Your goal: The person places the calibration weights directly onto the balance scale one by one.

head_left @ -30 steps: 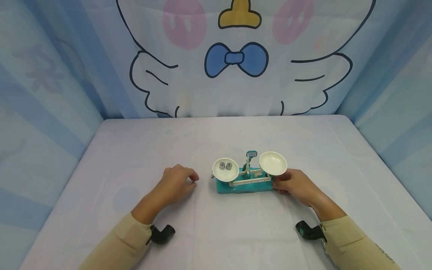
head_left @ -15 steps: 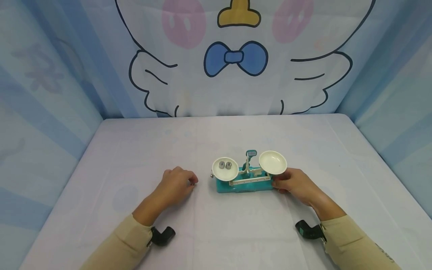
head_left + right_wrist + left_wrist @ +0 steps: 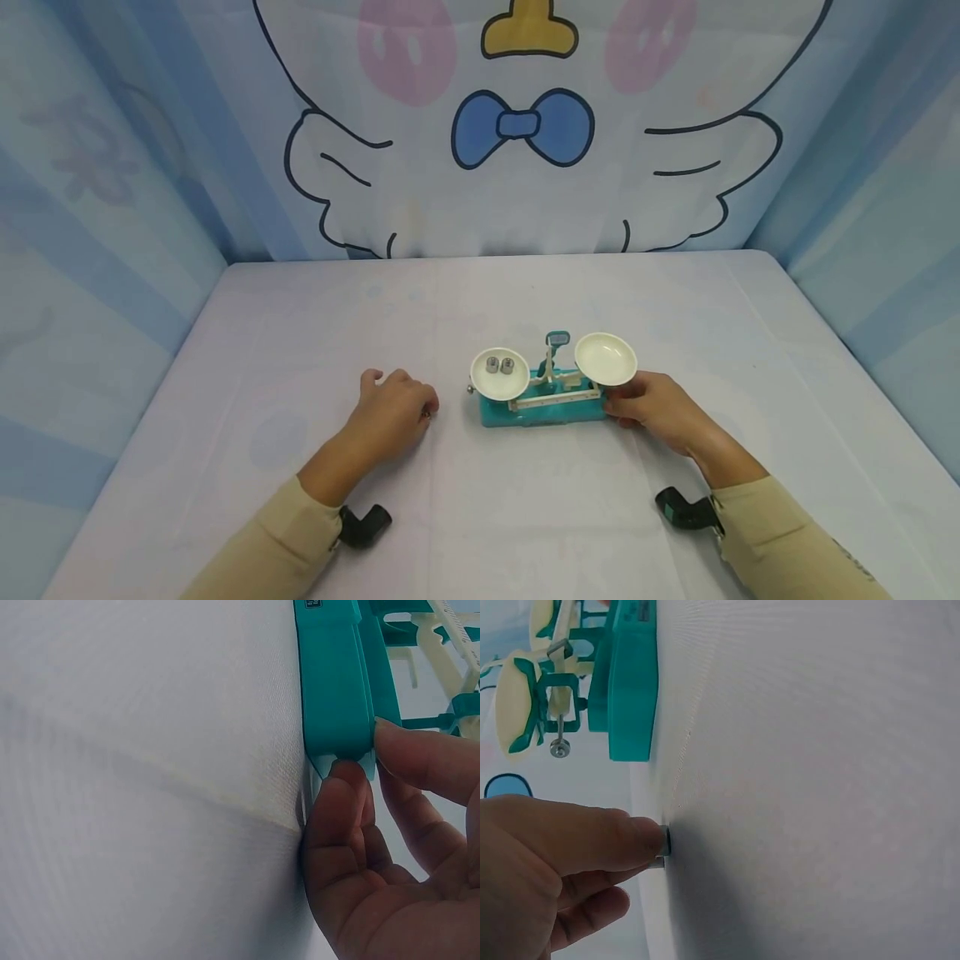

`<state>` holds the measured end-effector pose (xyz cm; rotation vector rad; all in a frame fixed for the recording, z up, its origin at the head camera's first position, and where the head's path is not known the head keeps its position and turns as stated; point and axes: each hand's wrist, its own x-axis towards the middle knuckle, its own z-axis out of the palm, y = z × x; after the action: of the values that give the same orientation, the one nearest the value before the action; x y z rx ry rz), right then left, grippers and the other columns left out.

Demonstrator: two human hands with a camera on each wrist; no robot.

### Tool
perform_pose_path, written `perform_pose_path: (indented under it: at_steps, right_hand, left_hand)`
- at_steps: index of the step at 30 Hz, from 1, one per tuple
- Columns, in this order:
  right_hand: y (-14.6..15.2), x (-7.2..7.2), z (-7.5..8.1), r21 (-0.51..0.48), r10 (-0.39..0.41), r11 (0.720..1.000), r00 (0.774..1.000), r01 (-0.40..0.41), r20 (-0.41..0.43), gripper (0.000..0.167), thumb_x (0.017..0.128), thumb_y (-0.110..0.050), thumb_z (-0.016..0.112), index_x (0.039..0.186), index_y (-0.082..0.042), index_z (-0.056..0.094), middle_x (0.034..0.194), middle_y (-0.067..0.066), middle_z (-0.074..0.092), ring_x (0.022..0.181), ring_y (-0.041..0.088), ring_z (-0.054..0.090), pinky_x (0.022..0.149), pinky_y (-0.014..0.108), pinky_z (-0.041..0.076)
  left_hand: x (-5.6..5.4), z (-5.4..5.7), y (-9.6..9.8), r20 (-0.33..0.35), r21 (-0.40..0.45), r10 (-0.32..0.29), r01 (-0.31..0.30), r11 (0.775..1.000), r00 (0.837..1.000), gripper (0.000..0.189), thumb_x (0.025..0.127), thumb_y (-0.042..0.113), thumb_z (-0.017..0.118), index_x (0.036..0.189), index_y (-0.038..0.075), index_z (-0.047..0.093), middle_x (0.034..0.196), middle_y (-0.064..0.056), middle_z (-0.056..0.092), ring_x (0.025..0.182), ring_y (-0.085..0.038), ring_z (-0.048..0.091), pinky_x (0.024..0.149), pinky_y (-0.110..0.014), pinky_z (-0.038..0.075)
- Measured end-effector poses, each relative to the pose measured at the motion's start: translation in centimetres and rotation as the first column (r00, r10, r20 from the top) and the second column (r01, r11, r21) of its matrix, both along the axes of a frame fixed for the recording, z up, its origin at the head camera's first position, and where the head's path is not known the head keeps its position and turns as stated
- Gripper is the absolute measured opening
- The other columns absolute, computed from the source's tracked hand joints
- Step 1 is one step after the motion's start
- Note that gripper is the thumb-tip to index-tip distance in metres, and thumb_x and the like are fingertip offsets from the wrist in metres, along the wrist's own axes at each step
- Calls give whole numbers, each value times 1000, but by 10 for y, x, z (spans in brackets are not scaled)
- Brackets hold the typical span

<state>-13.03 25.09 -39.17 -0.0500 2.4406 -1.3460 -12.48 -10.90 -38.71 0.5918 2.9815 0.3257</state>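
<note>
A teal balance scale [image 3: 543, 412] with two cream pans stands on the table. Two small silvery metal nuts [image 3: 500, 365] lie side by side in its left pan [image 3: 500, 388], which sits lower than the bare right pan [image 3: 606, 358]. To the left of the scale, my left hand [image 3: 393, 417] pinches another small metal nut [image 3: 666, 840] between thumb and fingers, close to the tabletop. Most of that nut is hidden by the thumb. My right hand [image 3: 660, 408] grips the right end of the scale's base [image 3: 337, 712], thumb on top and fingertips against its end.
A pale cloth covers the table [image 3: 480, 517]. Behind it hangs a printed curtain [image 3: 517, 200], with more blue curtains at both sides. A black wrist camera [image 3: 363, 527] juts from the left sleeve, another black wrist camera [image 3: 684, 510] from the right.
My left hand has turned slightly, its thumb and fingertips drawing together on the nut, while one finger lifts outward. The right hand and the scale stay as they were.
</note>
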Motion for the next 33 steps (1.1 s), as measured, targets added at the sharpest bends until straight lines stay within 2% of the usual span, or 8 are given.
perform_pose_path:
  at_steps: [4,8,12,15,18,24,33]
  right_hand:
    - [0,-1,0,-4,1,1000,1000,-1,-1,35,92,-10,70,117,12,59,104,14,65,83,23,58,73,33,52]
    - [0,-1,0,-2,-4,1000,1000,4,-1,34,92,-9,70,116,12,59,104,14,65,83,22,59,74,33,52]
    - [0,0,0,-6,-13,1000,1000,13,9,34,92,-9,70,117,12,59,105,15,65,84,22,59,74,32,53]
    - [1,0,1,-5,-13,1000,1000,13,11,35,92,-10,70,117,12,59,106,15,64,84,22,59,74,32,52]
    - [1,1,0,-9,-13,1000,1000,13,13,36,92,-10,70,118,12,59,106,15,65,85,21,59,75,32,52]
    - [0,1,-1,-32,-4,999,1000,4,9,31,92,-9,69,114,11,59,102,13,64,84,21,59,73,31,53]
    - [-2,1,-1,-42,-6,999,1000,6,0,28,92,-6,69,111,12,59,98,13,65,83,21,60,73,31,53]
  left_hand:
    - [2,6,1,11,35,-6,5,999,1000,10,85,12,80,92,18,75,89,6,69,99,-20,57,101,-64,27]
    - [3,23,5,-10,109,-16,17,994,1000,11,86,14,79,95,17,74,89,9,69,101,-19,56,102,-62,26]
    - [1,43,13,-77,180,-31,44,983,997,10,88,15,78,97,16,75,91,8,70,103,-20,57,100,-60,29]
    - [-1,54,21,-103,200,-43,63,978,994,12,89,17,77,100,16,75,95,8,71,106,-20,56,100,-58,30]
    - [-4,60,31,-97,203,-60,78,976,993,13,90,17,76,103,17,74,98,7,71,108,-19,55,101,-57,30]
    - [-8,60,47,-88,182,-93,108,977,992,11,91,18,75,103,19,74,99,8,72,108,-17,55,103,-56,30]
    - [-13,59,60,-127,102,-109,123,987,986,12,89,18,78,100,19,76,98,8,73,103,-15,56,103,-56,31]
